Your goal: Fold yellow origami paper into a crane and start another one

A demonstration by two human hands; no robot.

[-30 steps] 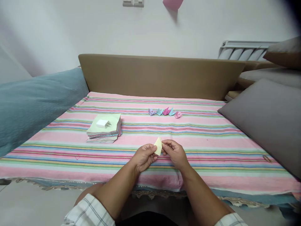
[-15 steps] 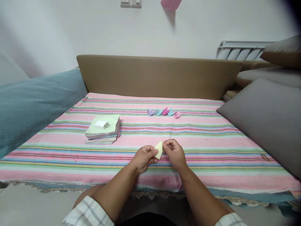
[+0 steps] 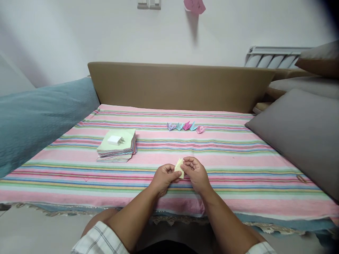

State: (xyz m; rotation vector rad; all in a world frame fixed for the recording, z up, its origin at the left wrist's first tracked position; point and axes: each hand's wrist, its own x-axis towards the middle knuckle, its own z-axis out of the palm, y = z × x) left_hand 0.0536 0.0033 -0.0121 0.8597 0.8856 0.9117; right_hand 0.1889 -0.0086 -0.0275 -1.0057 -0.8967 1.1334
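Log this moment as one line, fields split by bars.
left hand: holding yellow paper | right hand: holding same paper | five folded papers: beyond hands | paper stack: charger on top

The left sleeve, lower left, is white, checked with thin dark lines, and looks loose at the hem. The right sleeve, bottom edge right of centre, shows a strip of similar cloth. Left hand, right hand and forearms are bare.
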